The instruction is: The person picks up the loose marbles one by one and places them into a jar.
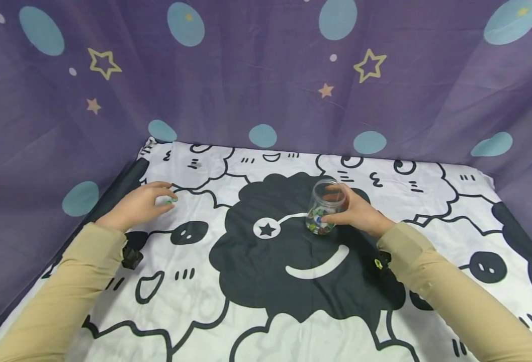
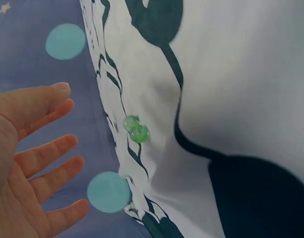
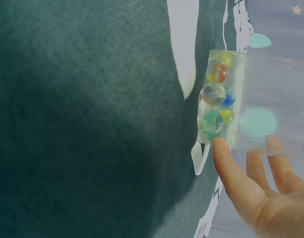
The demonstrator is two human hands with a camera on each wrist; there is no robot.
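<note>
On the left of the cloth, my left hand [image 1: 139, 203] is held with loosely extended fingers. Two green glass marbles [image 2: 137, 130] lie close together just beyond its fingertips in the left wrist view, a gap between them and the fingers. In the head view the green marbles [image 1: 170, 200] show beside those fingers. My right hand [image 1: 358, 211] grips a clear jar [image 1: 316, 205] from its right side, thumb low and fingers around behind. Inside the jar's bottom are several coloured glass marbles [image 3: 213, 94], and its mouth shows no lid. The jar is roughly upright on the dark printed patch.
A white cloth [image 1: 193, 291] printed with black cartoon sheep covers the surface. Purple curtains [image 1: 266, 75] with stars and blue spots hang behind and along both sides. A small dark device [image 1: 132, 256] sits at the left wrist, another [image 1: 382, 260] at the right.
</note>
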